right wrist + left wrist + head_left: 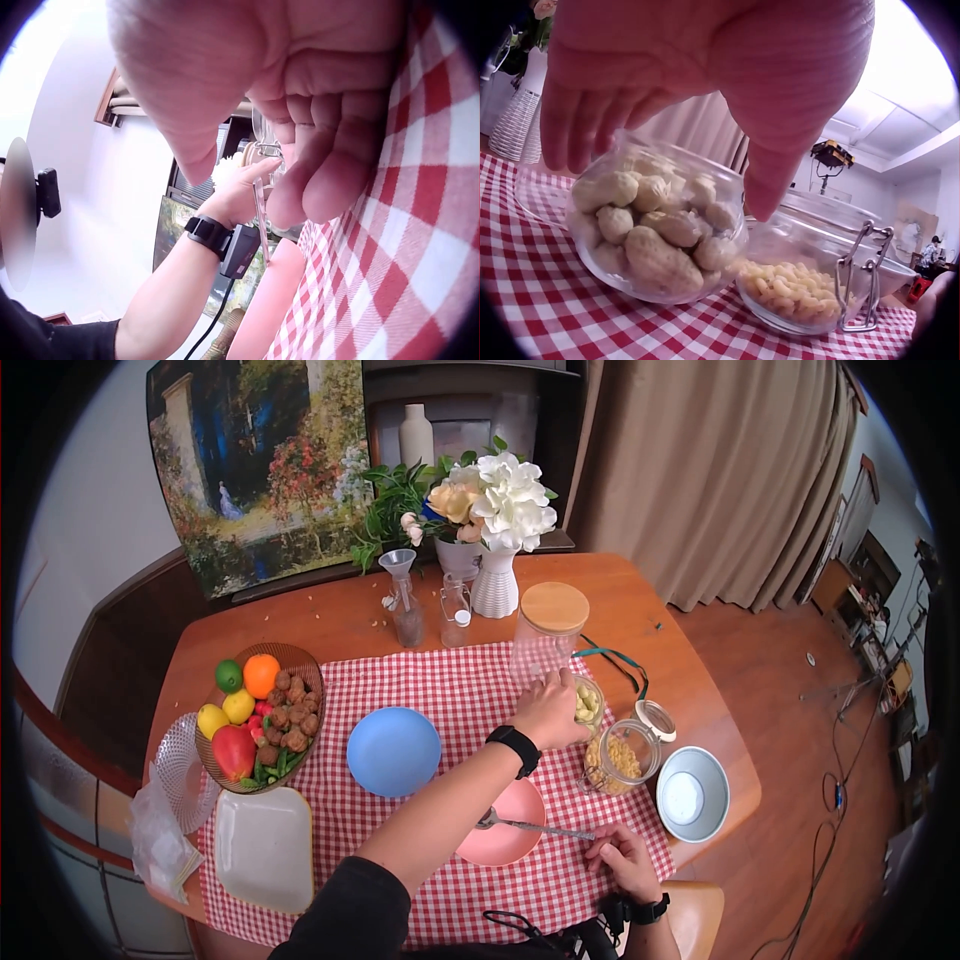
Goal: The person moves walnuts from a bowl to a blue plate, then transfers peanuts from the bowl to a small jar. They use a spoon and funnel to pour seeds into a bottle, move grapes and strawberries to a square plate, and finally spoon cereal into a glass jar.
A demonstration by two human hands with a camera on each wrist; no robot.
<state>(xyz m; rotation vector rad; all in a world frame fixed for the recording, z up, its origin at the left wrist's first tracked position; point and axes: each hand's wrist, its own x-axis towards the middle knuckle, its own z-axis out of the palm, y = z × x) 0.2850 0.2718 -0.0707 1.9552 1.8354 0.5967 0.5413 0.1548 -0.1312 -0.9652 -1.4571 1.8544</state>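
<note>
My left hand [552, 712] reaches across to a glass jar of peanuts [587, 702]. In the left wrist view, the hand [697, 67] spans the jar [656, 247], fingers down one side and thumb down the other, gripping it near the rim. Loosely curled, my right hand [626, 860] lies on the cloth beside the handle end of a metal spoon [545, 828]. Its thumb and fingers stand apart in the right wrist view, the handle [262, 225] showing beyond them; contact cannot be told. The spoon's head lies over a pink bowl [515, 844].
Right of the peanuts stand an open clamp jar of pasta [622, 756] and a pale blue bowl [693, 794]. Behind are a wooden-lidded jar [553, 622], a white vase [495, 590] and small bottles. Leftward: blue plate [394, 752], white tray [264, 850], fruit basket [310, 660].
</note>
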